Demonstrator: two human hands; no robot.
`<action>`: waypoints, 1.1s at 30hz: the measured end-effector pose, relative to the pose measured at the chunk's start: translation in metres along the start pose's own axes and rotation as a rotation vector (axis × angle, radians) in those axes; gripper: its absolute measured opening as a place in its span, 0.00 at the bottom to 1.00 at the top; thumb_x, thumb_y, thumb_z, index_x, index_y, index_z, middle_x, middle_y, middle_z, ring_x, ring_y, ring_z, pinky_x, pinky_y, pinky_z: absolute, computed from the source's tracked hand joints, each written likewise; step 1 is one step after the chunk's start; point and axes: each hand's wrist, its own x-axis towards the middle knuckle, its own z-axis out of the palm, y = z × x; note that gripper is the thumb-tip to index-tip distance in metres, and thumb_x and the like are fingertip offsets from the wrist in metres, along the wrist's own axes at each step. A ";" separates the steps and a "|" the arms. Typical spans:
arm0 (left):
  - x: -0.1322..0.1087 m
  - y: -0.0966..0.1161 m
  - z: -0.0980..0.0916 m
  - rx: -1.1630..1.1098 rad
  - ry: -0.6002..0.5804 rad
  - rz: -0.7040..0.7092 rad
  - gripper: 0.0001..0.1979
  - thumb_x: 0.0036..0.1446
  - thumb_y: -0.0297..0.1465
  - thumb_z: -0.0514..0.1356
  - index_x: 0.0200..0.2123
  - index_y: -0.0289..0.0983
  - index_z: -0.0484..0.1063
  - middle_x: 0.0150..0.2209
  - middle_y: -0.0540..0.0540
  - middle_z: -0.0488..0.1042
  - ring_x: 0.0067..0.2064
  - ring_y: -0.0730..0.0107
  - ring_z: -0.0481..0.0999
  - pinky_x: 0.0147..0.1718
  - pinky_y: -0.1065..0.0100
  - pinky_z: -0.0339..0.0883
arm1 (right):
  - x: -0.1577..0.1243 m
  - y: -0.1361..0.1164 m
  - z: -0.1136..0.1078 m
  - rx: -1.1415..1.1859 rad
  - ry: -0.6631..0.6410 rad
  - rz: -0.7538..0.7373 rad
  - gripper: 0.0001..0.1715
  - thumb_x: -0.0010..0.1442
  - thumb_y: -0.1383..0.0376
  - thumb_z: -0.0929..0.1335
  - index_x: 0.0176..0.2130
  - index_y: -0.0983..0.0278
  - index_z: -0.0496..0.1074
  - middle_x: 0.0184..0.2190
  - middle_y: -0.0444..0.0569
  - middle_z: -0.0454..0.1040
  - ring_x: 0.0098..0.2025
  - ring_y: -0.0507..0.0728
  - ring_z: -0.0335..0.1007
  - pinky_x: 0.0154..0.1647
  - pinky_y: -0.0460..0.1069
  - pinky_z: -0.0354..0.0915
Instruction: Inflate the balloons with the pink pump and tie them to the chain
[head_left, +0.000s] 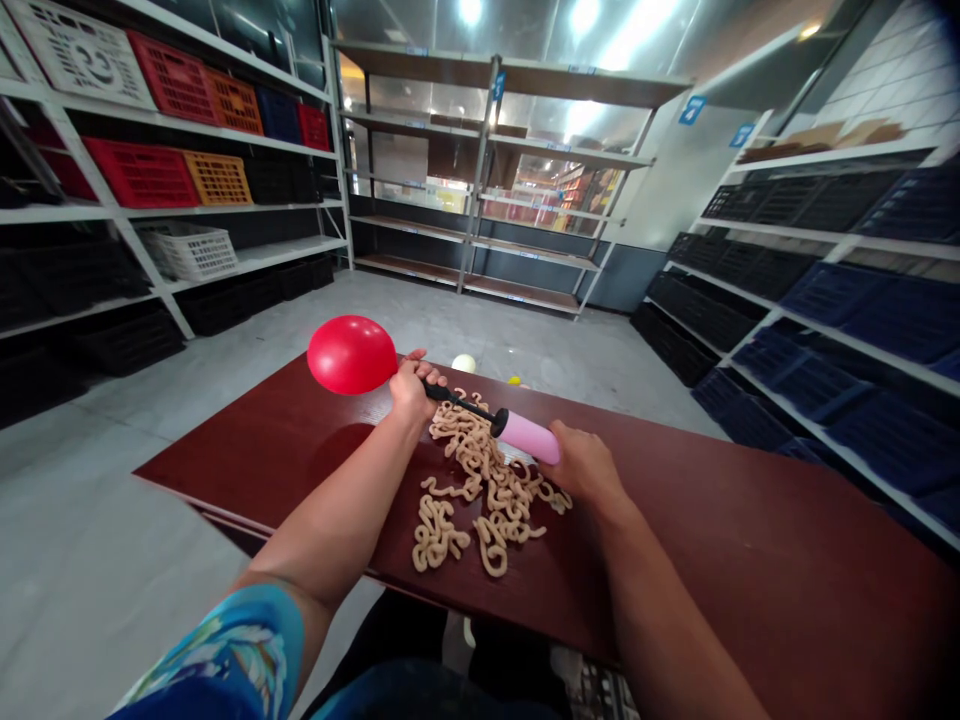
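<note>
A red balloon [351,355], partly blown up, hangs over the left part of the dark red table [712,520]. My left hand [412,388] is closed around its neck and one black end of a balloon pump. The pump's pink barrel [529,436] slants down to the right, and a thin black rod shows between barrel and black end. Wrapped round the barrel's far end is my right hand [585,462]. Beneath the pump lies a loose heap of beige, curly, rope-like pieces [495,480]; their material is unclear. The balloon's mouth is hidden inside my left hand.
Beyond the table's far edge, a pale round object [463,363] and a small yellow thing [514,380] show. Shelves with coloured crates [161,175] line the left, a metal rack [480,180] stands behind, and dark bins [847,300] fill the right shelves.
</note>
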 end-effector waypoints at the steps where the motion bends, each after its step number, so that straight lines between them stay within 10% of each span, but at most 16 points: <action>1: -0.005 -0.004 0.003 0.000 -0.020 -0.009 0.08 0.47 0.21 0.49 0.31 0.36 0.61 0.15 0.58 0.47 0.14 0.81 0.51 0.17 0.74 0.50 | 0.000 -0.004 0.000 0.001 0.021 -0.006 0.17 0.47 0.57 0.68 0.36 0.62 0.62 0.33 0.49 0.73 0.36 0.58 0.68 0.33 0.49 0.50; 9: -0.028 -0.021 0.017 0.050 -0.111 -0.041 0.09 0.47 0.22 0.49 0.32 0.37 0.62 0.15 0.58 0.48 0.15 0.79 0.54 0.19 0.73 0.54 | 0.002 -0.028 -0.004 0.062 0.084 0.001 0.16 0.48 0.58 0.68 0.36 0.62 0.62 0.32 0.49 0.72 0.37 0.58 0.67 0.33 0.49 0.50; 22: 0.016 0.030 -0.009 -0.004 0.032 0.055 0.08 0.48 0.20 0.48 0.31 0.36 0.61 0.16 0.58 0.46 0.14 0.81 0.50 0.17 0.74 0.50 | 0.002 0.004 -0.003 0.078 -0.025 0.010 0.12 0.50 0.59 0.66 0.35 0.62 0.63 0.33 0.47 0.73 0.35 0.56 0.67 0.31 0.48 0.47; 33: -0.028 -0.019 0.014 0.000 -0.138 -0.072 0.07 0.50 0.22 0.49 0.32 0.37 0.63 0.16 0.58 0.46 0.15 0.79 0.52 0.18 0.71 0.53 | 0.002 -0.026 0.001 0.042 0.098 -0.005 0.14 0.49 0.59 0.67 0.35 0.63 0.62 0.32 0.50 0.72 0.36 0.58 0.67 0.34 0.49 0.49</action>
